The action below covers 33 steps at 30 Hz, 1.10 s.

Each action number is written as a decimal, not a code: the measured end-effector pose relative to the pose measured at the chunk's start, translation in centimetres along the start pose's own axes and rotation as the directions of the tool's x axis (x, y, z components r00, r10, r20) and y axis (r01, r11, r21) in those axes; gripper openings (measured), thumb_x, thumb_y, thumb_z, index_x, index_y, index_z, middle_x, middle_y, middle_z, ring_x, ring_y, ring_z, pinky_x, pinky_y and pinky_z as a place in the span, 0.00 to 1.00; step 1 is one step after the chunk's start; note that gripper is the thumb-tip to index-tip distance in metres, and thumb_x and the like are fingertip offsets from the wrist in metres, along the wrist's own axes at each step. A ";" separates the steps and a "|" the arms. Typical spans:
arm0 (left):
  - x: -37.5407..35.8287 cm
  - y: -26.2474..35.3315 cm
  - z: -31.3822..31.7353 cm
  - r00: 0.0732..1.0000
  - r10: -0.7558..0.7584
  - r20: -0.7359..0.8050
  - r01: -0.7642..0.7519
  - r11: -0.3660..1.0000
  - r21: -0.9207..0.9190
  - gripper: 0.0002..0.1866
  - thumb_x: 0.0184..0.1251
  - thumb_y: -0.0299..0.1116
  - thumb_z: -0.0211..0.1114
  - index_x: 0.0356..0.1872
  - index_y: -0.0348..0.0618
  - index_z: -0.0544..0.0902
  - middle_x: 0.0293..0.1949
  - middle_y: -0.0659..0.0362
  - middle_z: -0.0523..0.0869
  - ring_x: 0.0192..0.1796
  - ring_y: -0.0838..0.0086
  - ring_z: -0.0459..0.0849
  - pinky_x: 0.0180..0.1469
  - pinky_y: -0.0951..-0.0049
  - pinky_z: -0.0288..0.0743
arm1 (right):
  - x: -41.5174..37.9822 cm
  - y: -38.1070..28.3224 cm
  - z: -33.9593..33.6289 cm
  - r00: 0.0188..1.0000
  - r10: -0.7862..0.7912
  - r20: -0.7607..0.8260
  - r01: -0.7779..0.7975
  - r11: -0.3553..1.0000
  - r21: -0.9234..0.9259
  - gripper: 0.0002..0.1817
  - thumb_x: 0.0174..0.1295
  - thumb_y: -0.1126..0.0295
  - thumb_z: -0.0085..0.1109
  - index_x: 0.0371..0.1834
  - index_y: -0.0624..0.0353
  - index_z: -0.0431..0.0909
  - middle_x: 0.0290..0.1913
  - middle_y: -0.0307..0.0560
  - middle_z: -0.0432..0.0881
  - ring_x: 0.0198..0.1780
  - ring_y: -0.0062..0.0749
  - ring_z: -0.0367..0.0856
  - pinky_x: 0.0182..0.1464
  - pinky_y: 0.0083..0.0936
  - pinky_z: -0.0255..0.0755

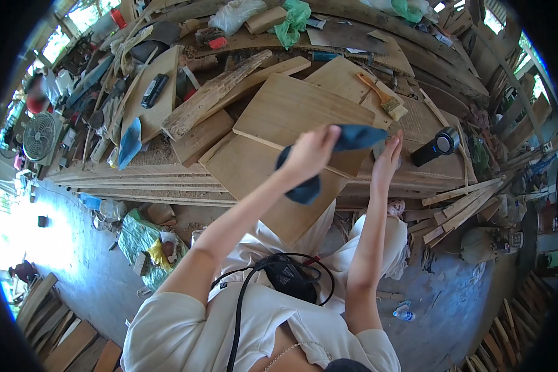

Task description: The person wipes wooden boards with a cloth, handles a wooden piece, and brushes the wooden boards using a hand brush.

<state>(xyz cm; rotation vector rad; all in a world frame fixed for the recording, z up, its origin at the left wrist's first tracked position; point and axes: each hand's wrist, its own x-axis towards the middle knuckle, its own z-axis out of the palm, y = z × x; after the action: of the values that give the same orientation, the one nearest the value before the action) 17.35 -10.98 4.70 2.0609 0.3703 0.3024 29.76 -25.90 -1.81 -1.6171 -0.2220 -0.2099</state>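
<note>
Head view: forearms [245, 214] outstretched, left grip [310, 155] closed around blue cloth [357, 137], right grip [387, 160] raised, opening and hold unclear.

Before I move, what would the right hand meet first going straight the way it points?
Probably the bristle end of the paintbrush, lying on a board ahead of the right hand. The hand's height above the wood is unclear, so it might pass over.
</note>
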 end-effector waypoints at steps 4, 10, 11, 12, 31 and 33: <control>-1.3 -3.7 -7.7 0.966 -0.010 -0.258 -0.006 0.998 -0.060 0.28 0.76 0.52 0.42 0.43 0.30 0.76 0.36 0.42 0.82 0.43 0.61 0.82 0.49 0.60 0.72 | -0.7 -0.4 0.6 0.998 0.018 0.062 -0.017 1.000 -0.016 0.30 0.75 0.54 0.32 0.70 0.66 0.55 0.71 0.58 0.58 0.72 0.43 0.56 0.71 0.30 0.48; 6.3 -6.0 -21.0 0.757 -0.272 -0.594 -0.158 0.806 -0.570 0.36 0.73 0.59 0.41 0.66 0.36 0.62 0.62 0.52 0.69 0.62 0.62 0.70 0.64 0.66 0.61 | -1.0 -0.8 0.7 0.997 -0.023 0.075 0.027 0.998 -0.052 0.30 0.75 0.54 0.33 0.70 0.68 0.55 0.71 0.60 0.58 0.72 0.44 0.55 0.71 0.31 0.48; 7.5 -5.2 -22.1 0.712 -0.286 -0.641 -0.270 0.731 -0.627 0.39 0.72 0.60 0.40 0.71 0.37 0.55 0.68 0.49 0.61 0.68 0.57 0.63 0.69 0.66 0.53 | -1.2 -1.1 0.7 0.997 -0.021 0.080 0.025 0.998 -0.059 0.30 0.75 0.54 0.33 0.70 0.68 0.55 0.71 0.60 0.58 0.72 0.44 0.55 0.71 0.31 0.49; 9.6 -7.6 -23.7 0.720 -0.274 -0.638 -0.150 0.836 -0.528 0.39 0.71 0.61 0.42 0.72 0.41 0.52 0.69 0.49 0.59 0.69 0.57 0.62 0.69 0.65 0.53 | -1.3 -1.3 0.8 0.996 -0.020 0.083 0.025 0.998 -0.064 0.30 0.74 0.54 0.33 0.70 0.68 0.55 0.71 0.60 0.58 0.72 0.45 0.56 0.71 0.31 0.49; -3.6 -12.2 -22.5 0.820 0.068 -0.568 0.381 0.676 0.631 0.31 0.47 0.49 0.74 0.51 0.43 0.78 0.48 0.50 0.80 0.51 0.56 0.80 0.53 0.62 0.73 | -0.9 0.4 1.7 0.991 -0.081 0.106 0.098 0.981 -0.170 0.30 0.73 0.52 0.34 0.66 0.69 0.61 0.66 0.66 0.64 0.68 0.54 0.61 0.68 0.38 0.53; -3.5 -11.5 -22.1 0.759 0.179 -0.626 0.267 0.792 0.550 0.28 0.47 0.49 0.74 0.47 0.42 0.80 0.46 0.51 0.81 0.49 0.59 0.81 0.53 0.64 0.73 | -0.7 0.5 1.7 0.991 -0.083 0.108 0.101 0.980 -0.170 0.30 0.73 0.53 0.34 0.65 0.69 0.62 0.65 0.66 0.64 0.67 0.54 0.62 0.68 0.38 0.54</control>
<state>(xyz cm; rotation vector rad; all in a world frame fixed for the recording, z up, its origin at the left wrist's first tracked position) 4.55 10.69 5.28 2.5243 1.0744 1.0069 29.23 -24.23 -2.58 -1.7958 -0.3652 -0.2244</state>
